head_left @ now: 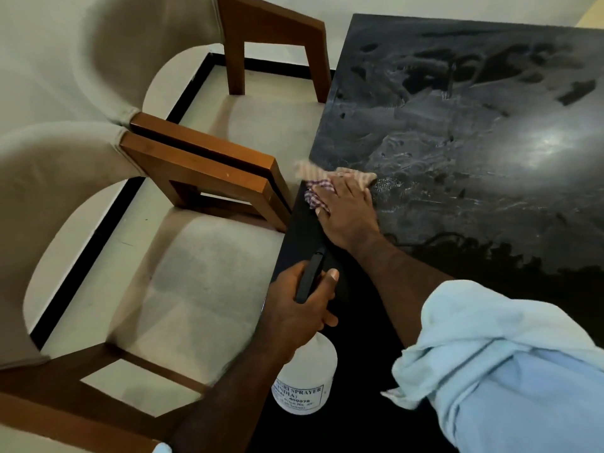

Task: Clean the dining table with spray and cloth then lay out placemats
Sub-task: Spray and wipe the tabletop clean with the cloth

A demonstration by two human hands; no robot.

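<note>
Your right grip (346, 212) lies flat, fingers straight, pressing the checked cloth (317, 188) on the left edge of the worktop (457, 142). Nearer, your left grip (295, 310) curls round the spray bottle (307, 371), its long axis near-to-far, nozzle pointing far.

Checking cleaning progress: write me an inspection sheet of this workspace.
Surface: black polished stone table, with wet smears across the far part and plain dark near the person.
Job's things: red-and-white checked cloth at the table's left edge; white plastic spray bottle with black trigger held at the near left edge; no placemats seen.
Clutter: nothing seen.
Hands: right hand presses flat on the cloth, fingers straight; left hand grips the bottle's neck.
Cables: nothing seen.
Surroundings: two beige upholstered chairs with brown wooden frames along the table's left side; pale tiled floor with black border.
</note>
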